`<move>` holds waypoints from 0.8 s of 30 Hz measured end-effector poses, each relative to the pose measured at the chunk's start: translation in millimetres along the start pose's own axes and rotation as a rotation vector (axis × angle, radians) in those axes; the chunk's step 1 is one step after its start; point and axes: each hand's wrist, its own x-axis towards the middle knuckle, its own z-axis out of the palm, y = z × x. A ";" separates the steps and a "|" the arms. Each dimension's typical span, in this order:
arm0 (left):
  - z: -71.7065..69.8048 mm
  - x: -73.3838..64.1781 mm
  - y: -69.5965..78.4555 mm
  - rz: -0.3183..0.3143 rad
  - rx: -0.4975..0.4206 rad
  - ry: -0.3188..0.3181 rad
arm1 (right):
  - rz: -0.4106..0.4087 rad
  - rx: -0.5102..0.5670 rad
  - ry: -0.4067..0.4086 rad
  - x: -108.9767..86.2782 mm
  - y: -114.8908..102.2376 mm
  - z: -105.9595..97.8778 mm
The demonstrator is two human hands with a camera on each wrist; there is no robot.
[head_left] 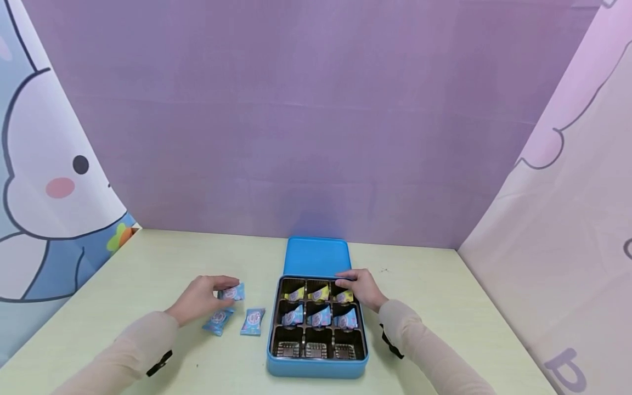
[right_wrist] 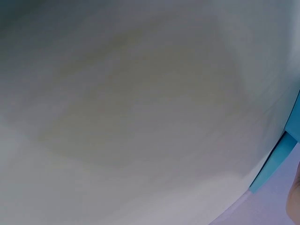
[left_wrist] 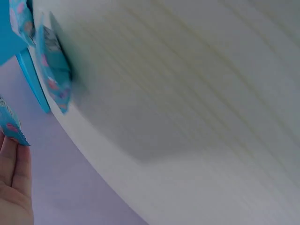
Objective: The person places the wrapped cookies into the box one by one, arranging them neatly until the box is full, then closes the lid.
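In the head view my left hand [head_left: 199,299] pinches a blue wrapped candy [head_left: 233,292] between thumb and fingers. Two more blue candies lie on the table by that hand: one candy [head_left: 218,322] just below it, another candy [head_left: 253,321] beside the box. My right hand [head_left: 362,288] holds the far right corner of a blue box [head_left: 316,368], thumb over the rim. Its black divided tray has yellow candies [head_left: 318,293] in the back row and blue candies [head_left: 320,316] in the middle row; the front row [head_left: 316,350] shows bare compartments.
Behind the box lies its blue lid [head_left: 317,255], flat on the pale table [head_left: 419,274]. A purple backdrop [head_left: 316,120] stands along the table's far edge. Printed cloth panels [head_left: 59,131] close off the left and right sides.
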 end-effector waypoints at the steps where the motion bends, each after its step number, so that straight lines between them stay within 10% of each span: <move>1: 1.4 -0.3 2.7 0.004 -0.004 -0.002 | 0.002 0.005 0.004 1.9 4.0 0.3; 12: 14.5 -5.5 24.8 0.101 -0.002 -0.032 | 0.021 -0.004 0.035 10.2 23.4 2.6; 24: 25.4 -7.9 50.1 0.227 0.029 -0.044 | 0.015 0.003 -0.001 -5.7 -7.4 -0.6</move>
